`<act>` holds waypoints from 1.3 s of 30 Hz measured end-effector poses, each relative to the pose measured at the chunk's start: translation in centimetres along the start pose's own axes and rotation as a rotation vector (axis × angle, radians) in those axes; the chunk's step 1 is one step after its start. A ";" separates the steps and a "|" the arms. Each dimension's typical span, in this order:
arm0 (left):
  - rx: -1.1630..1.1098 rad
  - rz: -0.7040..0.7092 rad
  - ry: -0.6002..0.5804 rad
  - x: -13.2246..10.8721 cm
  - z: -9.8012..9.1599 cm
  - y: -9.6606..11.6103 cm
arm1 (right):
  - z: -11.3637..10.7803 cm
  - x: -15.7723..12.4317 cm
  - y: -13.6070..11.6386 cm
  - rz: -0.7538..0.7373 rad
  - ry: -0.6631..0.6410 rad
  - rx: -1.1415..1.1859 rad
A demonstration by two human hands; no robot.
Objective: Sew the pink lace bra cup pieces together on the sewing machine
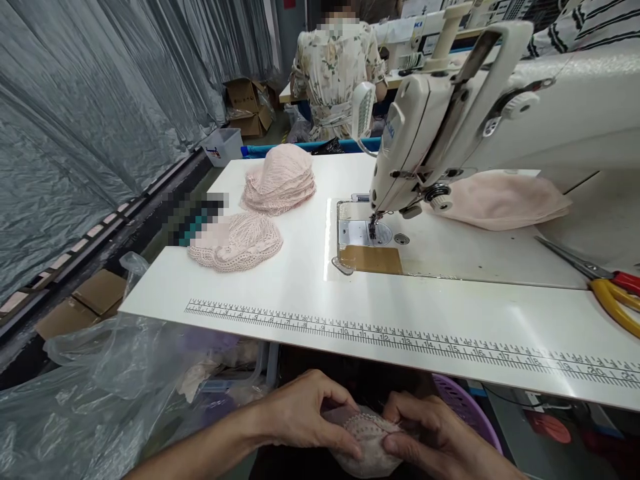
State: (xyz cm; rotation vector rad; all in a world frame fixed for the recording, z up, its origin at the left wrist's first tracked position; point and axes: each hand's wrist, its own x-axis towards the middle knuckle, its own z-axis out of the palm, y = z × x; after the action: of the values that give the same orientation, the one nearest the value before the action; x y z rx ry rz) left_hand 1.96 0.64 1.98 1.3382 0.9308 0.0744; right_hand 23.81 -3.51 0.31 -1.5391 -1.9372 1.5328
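Observation:
Below the table's front edge, my left hand [307,413] and my right hand [435,430] pinch a pale lace bra cup [367,450] between thumbs and fingers. Its scalloped lace edge faces up, and part of it is hidden behind my fingers. On the white table [300,287] lie a stack of pink lace cups [280,177] and, nearer to me, another lace piece [240,243]. A sewing machine [405,147] stands to the right, its needle area bare of cloth. Smooth pink cups [505,200] rest under the machine's arm.
Scissors [610,277] with red and yellow handles lie at the right. A ruler scale [400,337] runs along the front edge. Clear plastic bags [100,400] fill the lower left, and a purple basket [470,407] sits below the table. A person [337,73] sits ahead.

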 end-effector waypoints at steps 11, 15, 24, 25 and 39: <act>0.055 0.068 0.023 0.5 0.0 -0.9 | 0.2 -0.1 -0.2 0.027 0.000 0.056; 0.049 0.066 0.013 0.4 0.0 -0.8 | 0.3 0.0 0.4 -0.037 -0.025 0.068; 0.070 0.108 -0.016 0.4 0.0 -0.5 | 0.3 0.6 0.0 -0.146 0.020 0.115; 0.083 0.113 -0.015 0.4 -0.1 -0.8 | 0.2 0.6 -0.1 -0.136 0.022 0.129; -0.057 -0.014 -0.087 -0.1 -0.6 -0.4 | -0.2 0.9 0.8 -0.037 -0.186 0.406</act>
State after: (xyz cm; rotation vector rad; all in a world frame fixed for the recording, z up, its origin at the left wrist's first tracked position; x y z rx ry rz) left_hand 1.34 1.01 1.71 1.2724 0.8583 0.0313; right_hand 24.07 -2.74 -0.61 -1.2197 -1.5931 1.9622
